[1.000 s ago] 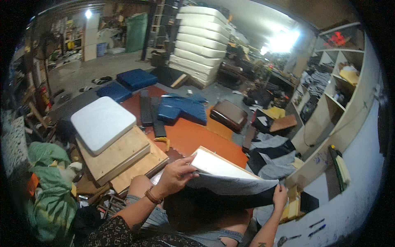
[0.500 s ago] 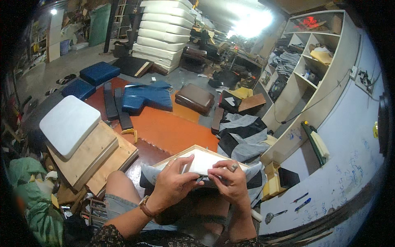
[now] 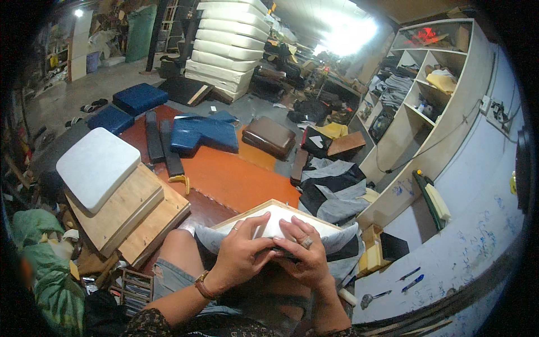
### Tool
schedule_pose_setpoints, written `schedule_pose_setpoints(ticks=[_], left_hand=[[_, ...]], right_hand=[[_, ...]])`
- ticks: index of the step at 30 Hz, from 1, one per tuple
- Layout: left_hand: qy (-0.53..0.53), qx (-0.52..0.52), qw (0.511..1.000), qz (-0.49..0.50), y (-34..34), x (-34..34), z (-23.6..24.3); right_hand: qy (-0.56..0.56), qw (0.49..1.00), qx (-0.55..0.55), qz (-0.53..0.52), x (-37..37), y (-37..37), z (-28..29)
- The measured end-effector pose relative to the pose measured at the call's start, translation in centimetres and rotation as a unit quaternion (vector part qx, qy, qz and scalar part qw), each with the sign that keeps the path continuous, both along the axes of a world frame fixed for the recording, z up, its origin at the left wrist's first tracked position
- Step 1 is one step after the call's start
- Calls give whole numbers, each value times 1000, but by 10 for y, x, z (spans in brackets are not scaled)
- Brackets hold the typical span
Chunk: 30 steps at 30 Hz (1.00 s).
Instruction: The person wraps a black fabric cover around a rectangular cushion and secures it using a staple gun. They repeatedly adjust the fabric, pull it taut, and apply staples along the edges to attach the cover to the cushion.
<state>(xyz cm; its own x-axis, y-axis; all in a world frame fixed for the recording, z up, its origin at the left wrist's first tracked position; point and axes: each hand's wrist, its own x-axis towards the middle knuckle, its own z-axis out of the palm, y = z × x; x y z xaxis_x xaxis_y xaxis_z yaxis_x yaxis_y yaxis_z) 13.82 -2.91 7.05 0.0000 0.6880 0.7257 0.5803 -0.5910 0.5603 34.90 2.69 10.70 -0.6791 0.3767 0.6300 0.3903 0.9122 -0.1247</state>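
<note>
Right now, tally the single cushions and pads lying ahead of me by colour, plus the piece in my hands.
Dark blue pads: 2
Brown cushion: 1
White foam pad: 1
White panel, gripped by left hand and right hand: 1
Total: 5, leaving out the crumpled blue heap and the far white stack.

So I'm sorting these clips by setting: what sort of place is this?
Most likely an upholstery workshop: thick white foam slabs stacked at the back, blue cushions on the floor, and both hands pressing a fabric-wrapped wooden panel.
</note>
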Motion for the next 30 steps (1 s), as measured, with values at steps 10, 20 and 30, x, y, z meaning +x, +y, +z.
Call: schedule_pose_setpoints(ticks=[10, 20, 30], left_hand=[[-29, 1, 999, -46, -1, 10, -14], [-107, -3, 991, -76, 3, 23, -15], [-97, 5, 993, -67, 7, 20, -23]], right_hand=[[113, 983, 143, 9, 17, 7, -26], [96, 985, 135, 45, 34, 24, -20], [-20, 999, 21, -33, 17, 35, 6]])
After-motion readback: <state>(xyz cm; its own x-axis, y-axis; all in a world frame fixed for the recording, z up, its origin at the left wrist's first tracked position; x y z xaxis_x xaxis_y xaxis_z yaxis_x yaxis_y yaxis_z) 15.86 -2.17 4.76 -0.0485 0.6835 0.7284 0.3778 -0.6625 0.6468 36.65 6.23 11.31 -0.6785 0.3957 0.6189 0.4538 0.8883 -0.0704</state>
